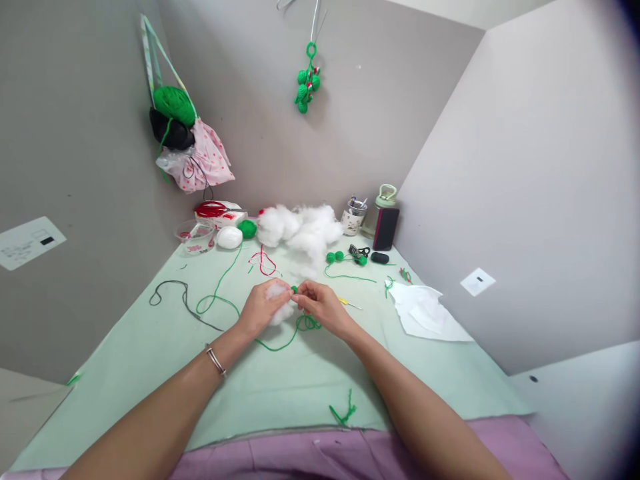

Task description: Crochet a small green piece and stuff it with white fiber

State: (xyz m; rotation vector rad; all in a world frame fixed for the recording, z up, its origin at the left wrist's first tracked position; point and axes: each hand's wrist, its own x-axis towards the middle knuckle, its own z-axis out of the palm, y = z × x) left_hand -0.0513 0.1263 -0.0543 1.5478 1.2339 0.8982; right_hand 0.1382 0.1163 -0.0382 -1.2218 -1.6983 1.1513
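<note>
Stuffing (280, 303), a soft white fluffy tuft with no clear long axis, sits at the middle of the pale green table cloth (280, 387), cupped in the left hand (263, 307), whose fingers curl closed around it. Touching it, the right hand (323, 308) pinches a tiny green crocheted piece (295, 289) between fingertips; its shape is too small to make out. Thin green yarn (280, 343) trails from under the hands in loose curves toward the left.

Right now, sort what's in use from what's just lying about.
In use: left hand holding white stuffing; right hand pinching green piece; green yarn.

Lying about: stuffing pile, scissors, black cord, phone, paper, hook.
</note>
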